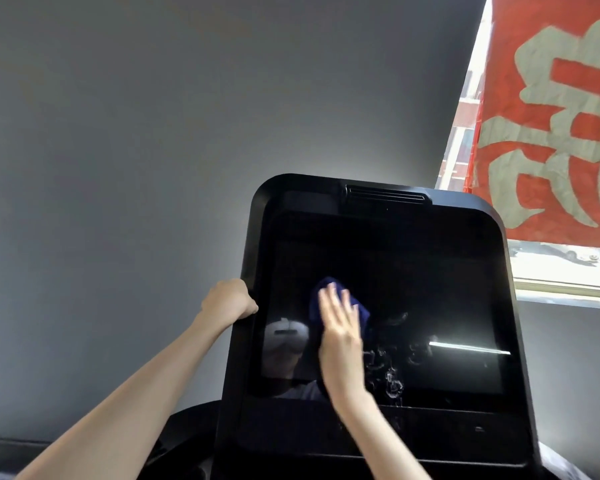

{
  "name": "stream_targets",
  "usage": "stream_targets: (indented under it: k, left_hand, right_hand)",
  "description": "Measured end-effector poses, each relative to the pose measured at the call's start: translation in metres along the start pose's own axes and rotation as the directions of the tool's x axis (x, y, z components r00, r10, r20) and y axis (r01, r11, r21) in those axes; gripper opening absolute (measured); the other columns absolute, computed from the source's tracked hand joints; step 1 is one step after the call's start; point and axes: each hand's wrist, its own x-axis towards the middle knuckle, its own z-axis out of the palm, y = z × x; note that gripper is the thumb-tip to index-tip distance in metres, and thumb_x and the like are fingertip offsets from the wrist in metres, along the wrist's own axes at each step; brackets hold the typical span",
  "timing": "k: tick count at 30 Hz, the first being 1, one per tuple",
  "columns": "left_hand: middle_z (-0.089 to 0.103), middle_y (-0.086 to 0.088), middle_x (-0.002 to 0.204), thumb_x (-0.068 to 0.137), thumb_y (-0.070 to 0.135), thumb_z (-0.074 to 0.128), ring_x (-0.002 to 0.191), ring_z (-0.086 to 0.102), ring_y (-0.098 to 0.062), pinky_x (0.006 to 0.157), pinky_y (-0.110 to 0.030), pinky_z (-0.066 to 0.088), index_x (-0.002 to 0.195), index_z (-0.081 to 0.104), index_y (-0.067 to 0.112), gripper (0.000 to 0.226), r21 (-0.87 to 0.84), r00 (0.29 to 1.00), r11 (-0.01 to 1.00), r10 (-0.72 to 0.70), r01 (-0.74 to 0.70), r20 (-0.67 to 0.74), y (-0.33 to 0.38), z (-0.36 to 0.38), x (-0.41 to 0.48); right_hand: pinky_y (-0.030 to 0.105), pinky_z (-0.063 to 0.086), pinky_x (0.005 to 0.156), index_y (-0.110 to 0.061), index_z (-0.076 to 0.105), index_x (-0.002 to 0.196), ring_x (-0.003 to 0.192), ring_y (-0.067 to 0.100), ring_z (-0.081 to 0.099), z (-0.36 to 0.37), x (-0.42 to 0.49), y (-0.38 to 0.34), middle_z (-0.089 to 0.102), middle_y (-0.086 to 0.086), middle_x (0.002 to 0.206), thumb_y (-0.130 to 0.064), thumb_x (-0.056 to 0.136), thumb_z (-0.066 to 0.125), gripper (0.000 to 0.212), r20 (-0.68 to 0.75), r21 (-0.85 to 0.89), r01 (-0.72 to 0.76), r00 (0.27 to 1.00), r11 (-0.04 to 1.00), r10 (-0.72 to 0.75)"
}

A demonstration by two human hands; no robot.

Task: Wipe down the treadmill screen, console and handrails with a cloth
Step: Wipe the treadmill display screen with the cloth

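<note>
A right hand [340, 337] presses a blue cloth [357, 310] flat under straight fingers [335, 308] against the treadmill screen [447, 306]; the left hand [227, 299] grips the console's left edge [248, 258].

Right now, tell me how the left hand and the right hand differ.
The left hand curls around the left edge of the console; the right hand lies flat with straight fingers. The left hand touches the console directly; the right hand presses a blue cloth against the screen. Both are bare and rest on the same console.
</note>
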Motion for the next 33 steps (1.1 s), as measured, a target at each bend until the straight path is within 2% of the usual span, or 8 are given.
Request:
stream_targets:
  k: [3, 6, 10, 14, 21, 26, 30, 33]
  left_hand:
    - [0.053, -0.002, 0.075, 0.089, 0.029, 0.059, 0.082, 0.059, -0.023, 0.07, -0.029, 0.047, 0.08, 0.055, 0.008, 0.023, 0.003, 0.999, 1.0, 0.024, -0.024, -0.026, -0.003, 0.003, -0.004]
    - [0.057, -0.004, 0.09, 0.088, 0.035, 0.06, 0.093, 0.061, -0.026, 0.075, -0.032, 0.048, 0.098, 0.06, 0.01, 0.027, -0.031, 0.997, 0.998, 0.044, -0.046, -0.057, -0.01, 0.006, -0.006]
    - [0.061, -0.005, 0.087, 0.087, 0.036, 0.062, 0.088, 0.063, -0.025, 0.071, -0.032, 0.049, 0.092, 0.06, 0.009, 0.027, -0.092, 0.998, 0.995, 0.043, -0.048, -0.055, -0.015, 0.009, -0.005]
    - [0.067, -0.005, 0.092, 0.086, 0.038, 0.064, 0.085, 0.064, -0.023, 0.072, -0.031, 0.052, 0.105, 0.064, 0.01, 0.033, -0.152, 0.997, 0.987, 0.052, -0.059, -0.052, -0.018, 0.01, -0.002]
    - [0.069, -0.003, 0.093, 0.083, 0.037, 0.066, 0.089, 0.065, -0.022, 0.08, -0.033, 0.052, 0.1, 0.067, 0.016, 0.028, -0.214, 0.992, 0.97, 0.125, -0.116, 0.027, -0.024, 0.015, -0.01]
    - [0.065, -0.001, 0.091, 0.077, 0.03, 0.071, 0.087, 0.063, -0.022, 0.071, -0.031, 0.048, 0.092, 0.06, 0.015, 0.024, -0.111, 0.998, 0.992, 0.067, -0.066, 0.006, -0.032, 0.025, -0.024]
    - [0.065, 0.0, 0.096, 0.078, 0.035, 0.074, 0.097, 0.062, -0.024, 0.081, -0.034, 0.044, 0.097, 0.06, 0.015, 0.031, -0.064, 0.998, 0.998, 0.016, -0.02, -0.056, -0.033, 0.023, -0.03]
    - [0.063, 0.0, 0.09, 0.078, 0.042, 0.073, 0.099, 0.061, -0.023, 0.086, -0.034, 0.04, 0.088, 0.055, 0.015, 0.034, -0.005, 0.998, 1.0, -0.008, 0.008, -0.055, -0.032, 0.021, -0.031]
  right_hand:
    - [0.04, 0.005, 0.117, -0.011, 0.04, 0.14, 0.14, 0.023, 0.026, 0.007, -0.047, -0.024, 0.036, 0.002, 0.149, 0.019, 0.064, 0.066, 0.086, 0.165, 0.046, 0.306, 0.936, 0.951, -0.31]
    - [0.039, 0.014, 0.115, -0.013, 0.044, 0.139, 0.139, 0.021, 0.03, -0.008, -0.023, -0.005, 0.037, 0.001, 0.148, 0.006, 0.076, 0.05, 0.065, 0.245, 0.092, 0.484, 0.836, 0.87, -0.491]
    - [0.041, 0.023, 0.115, -0.007, 0.041, 0.14, 0.14, 0.026, 0.027, -0.016, 0.077, 0.027, 0.035, 0.007, 0.148, 0.016, 0.077, 0.044, 0.066, 0.144, 0.037, 0.252, 0.956, 0.967, -0.255]
    - [0.043, 0.021, 0.116, -0.004, 0.04, 0.14, 0.14, 0.03, 0.027, -0.008, 0.141, 0.013, 0.034, 0.009, 0.149, 0.021, 0.079, 0.046, 0.066, 0.064, 0.05, 0.046, 0.997, 0.998, -0.049]
    - [0.045, 0.02, 0.116, -0.006, 0.041, 0.14, 0.141, 0.026, 0.022, 0.03, 0.052, -0.041, 0.036, 0.007, 0.148, 0.025, 0.071, 0.051, 0.076, 0.136, 0.199, 0.335, 0.921, 0.921, -0.364]
    - [0.04, 0.02, 0.116, -0.011, 0.04, 0.141, 0.141, 0.022, 0.024, 0.012, 0.05, -0.015, 0.035, 0.002, 0.149, 0.003, 0.084, 0.052, 0.06, 0.253, 0.209, 0.555, 0.764, 0.805, -0.593]
    - [0.045, 0.02, 0.116, -0.006, 0.036, 0.142, 0.142, 0.023, 0.02, 0.014, 0.136, -0.027, 0.03, 0.007, 0.151, 0.017, 0.083, 0.042, 0.063, 0.172, 0.129, 0.337, 0.918, 0.932, -0.356]
    - [0.037, 0.011, 0.119, -0.008, 0.032, 0.144, 0.144, 0.022, 0.015, 0.012, 0.185, -0.03, 0.025, 0.003, 0.153, 0.02, 0.082, 0.046, 0.07, 0.066, 0.034, 0.299, 0.952, 0.954, -0.3]
